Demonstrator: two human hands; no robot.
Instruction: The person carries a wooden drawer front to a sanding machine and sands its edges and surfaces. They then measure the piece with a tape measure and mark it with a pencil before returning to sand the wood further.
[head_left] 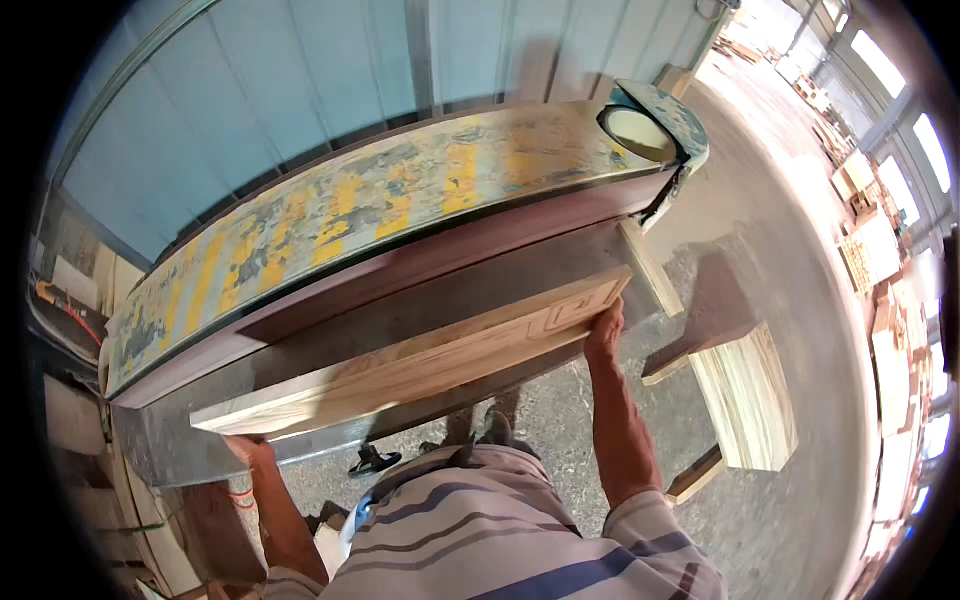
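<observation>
A long, pale wooden board (430,362) is in both my hands, tilted on edge over the grey metal table (385,312) of a long belt sander. My left hand (250,450) grips its lower edge near the left end, thumb and fingers partly hidden by the wood. At the opposite end, my right hand (604,332) closes round the lower right corner. Curved pencil-like lines mark the board's face near that hand. Behind the board runs the reddish-brown sanding belt (460,228), with a gap between them.
A worn, yellow-striped cover (340,215) tops the sander, with a round opening (640,135) at its right end. Stacked boards (745,400) rest on wooden bearers on the floor to my right. A small black handwheel (374,461) sits below the table's front edge. Blue-grey panelling (300,80) stands behind.
</observation>
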